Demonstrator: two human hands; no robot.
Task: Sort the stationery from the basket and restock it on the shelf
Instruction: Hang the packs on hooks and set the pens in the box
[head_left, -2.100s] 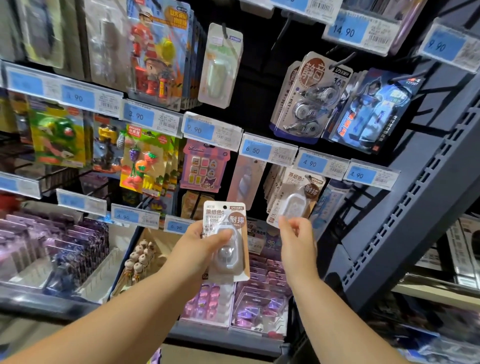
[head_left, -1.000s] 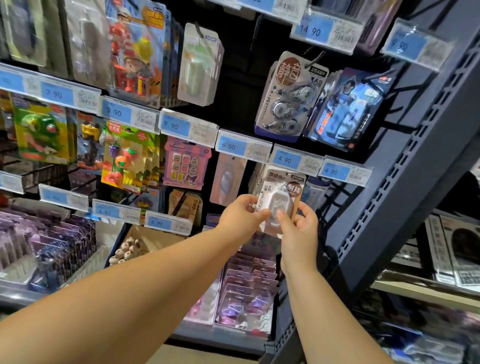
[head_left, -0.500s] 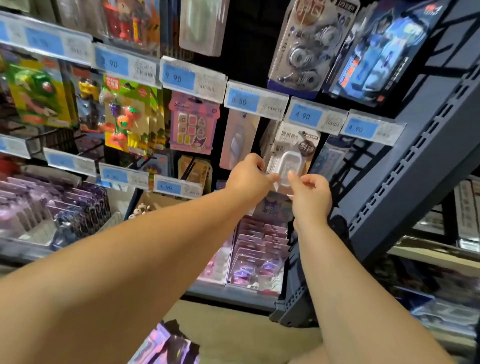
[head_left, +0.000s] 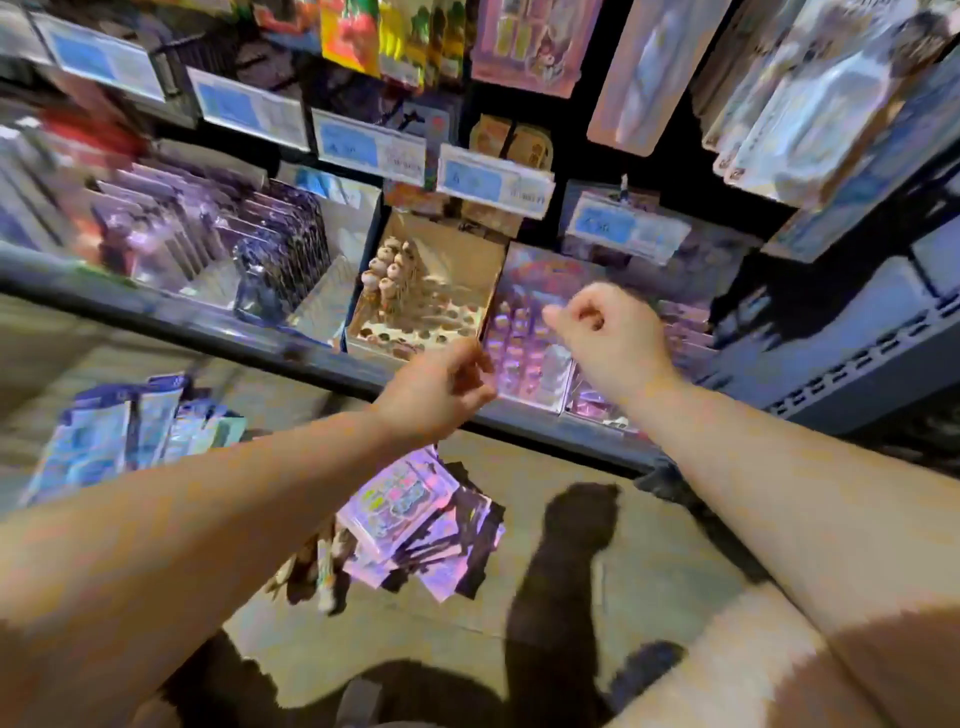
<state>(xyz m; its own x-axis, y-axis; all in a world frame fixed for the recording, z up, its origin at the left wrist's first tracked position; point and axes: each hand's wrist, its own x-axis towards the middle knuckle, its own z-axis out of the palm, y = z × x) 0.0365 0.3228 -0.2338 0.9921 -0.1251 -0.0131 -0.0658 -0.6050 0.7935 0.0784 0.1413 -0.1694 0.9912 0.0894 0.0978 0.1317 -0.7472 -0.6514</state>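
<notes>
Stationery crowds the shelf (head_left: 208, 312): carded packs hang above the price tags (head_left: 493, 179), and purple packs (head_left: 524, 338) stand in trays along the lower ledge beside a cardboard box of round-topped pens (head_left: 415, 301). On the floor (head_left: 660, 566) below lie a loose pile of shiny packets (head_left: 410, 514) and, to the left, some blue packets (head_left: 114, 447). No basket can be made out in the blurred view. The left hand (head_left: 436, 387) and right hand (head_left: 610, 338) hover in front of the lower ledge, well above the pile. The fingers (head_left: 587, 317) of both are curled in and seem to hold nothing. This looks like the gap between items. The next move likely calls for reaching down to the pile, picking one packet and finding its matching hook or tray.
</notes>
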